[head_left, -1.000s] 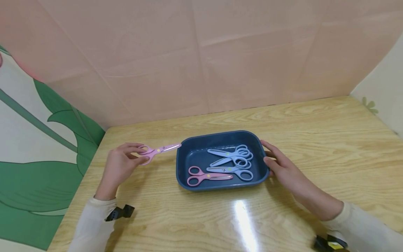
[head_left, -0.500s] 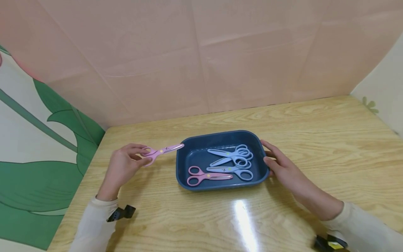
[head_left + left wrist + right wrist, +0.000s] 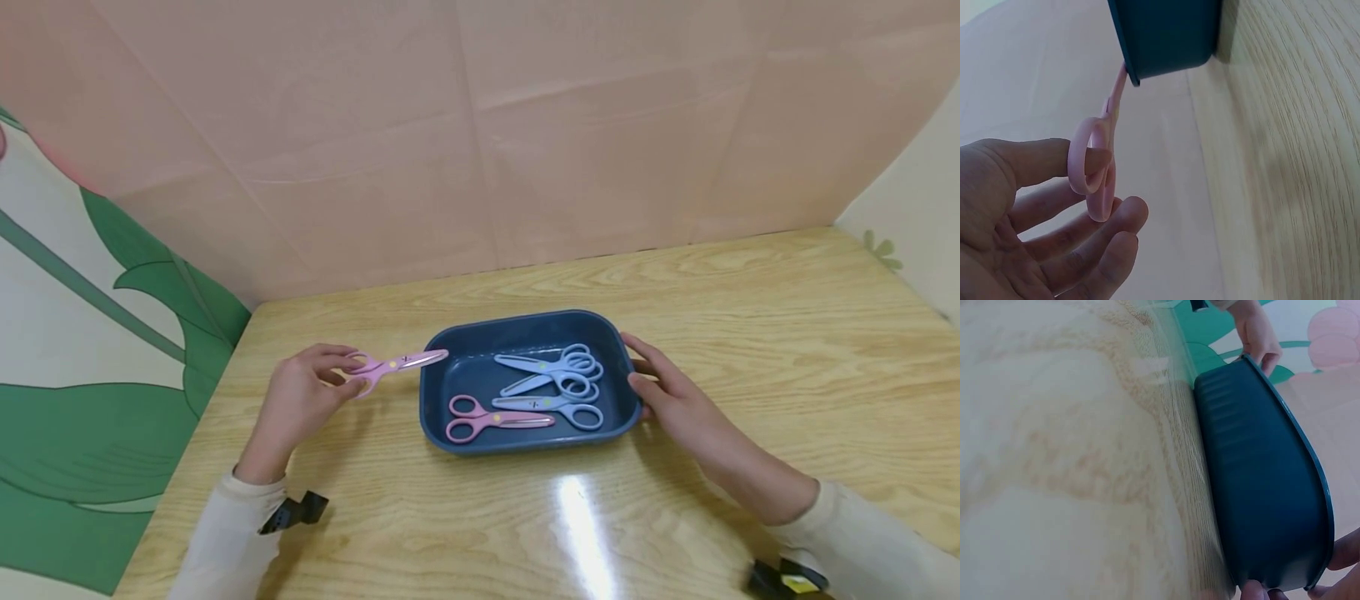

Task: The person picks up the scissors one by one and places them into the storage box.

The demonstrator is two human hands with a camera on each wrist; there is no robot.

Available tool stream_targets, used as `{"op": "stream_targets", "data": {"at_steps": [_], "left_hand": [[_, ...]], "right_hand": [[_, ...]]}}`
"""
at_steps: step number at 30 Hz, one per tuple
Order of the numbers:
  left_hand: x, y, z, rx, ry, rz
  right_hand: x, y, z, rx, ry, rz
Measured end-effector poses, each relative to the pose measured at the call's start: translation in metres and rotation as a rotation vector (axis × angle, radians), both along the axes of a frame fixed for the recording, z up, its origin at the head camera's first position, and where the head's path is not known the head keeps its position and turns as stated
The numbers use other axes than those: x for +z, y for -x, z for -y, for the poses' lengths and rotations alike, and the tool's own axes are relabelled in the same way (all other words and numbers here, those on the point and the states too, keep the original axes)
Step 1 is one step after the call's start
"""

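My left hand (image 3: 303, 396) pinches a pair of pink scissors (image 3: 393, 365) by the handle loops, blades pointing right. The blade tip reaches over the left rim of a dark blue tray (image 3: 510, 450). In the left wrist view the thumb tip shows through one loop of the scissors (image 3: 1112, 119). My right hand (image 3: 678, 412) grips the tray's right end, thumb at the rim and fingers on the outer wall. Inside lie another pair of pink scissors (image 3: 495, 419) at the front left and several light blue scissors (image 3: 542, 367), overlapping toward the right.
The tray stands on a light wood-grain table (image 3: 420, 525). Behind it rises a pink wall covering (image 3: 480, 150), and a wall with green leaf pictures (image 3: 90, 450) is at the left. Black wrist cameras (image 3: 296, 511) sit at the sleeves.
My left hand has moved slightly right with the pink scissors, bringing their tip from the tray's left rim to just inside it. The right hand and tray have stayed put.
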State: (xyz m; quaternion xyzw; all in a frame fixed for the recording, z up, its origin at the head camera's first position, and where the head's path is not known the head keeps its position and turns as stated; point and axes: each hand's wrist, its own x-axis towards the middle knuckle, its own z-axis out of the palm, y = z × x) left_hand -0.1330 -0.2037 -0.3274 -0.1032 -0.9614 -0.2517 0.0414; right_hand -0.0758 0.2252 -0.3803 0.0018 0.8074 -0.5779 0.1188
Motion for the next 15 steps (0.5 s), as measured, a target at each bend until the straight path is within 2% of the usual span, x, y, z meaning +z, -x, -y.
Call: {"op": "stream_targets", "data": {"at_steps": [10,15], "left_hand": [[0.0028,-0.0026,-0.0048,-0.026,0.014,-0.019],[0.0046,-0.0047,-0.0065,-0.02,0.011,-0.019]], "right_hand": [[0.0004,0.0006,-0.0009,0.001,0.001,-0.006],[0.0004,0.0009,-0.0006,0.002,-0.009,0.0]]}}
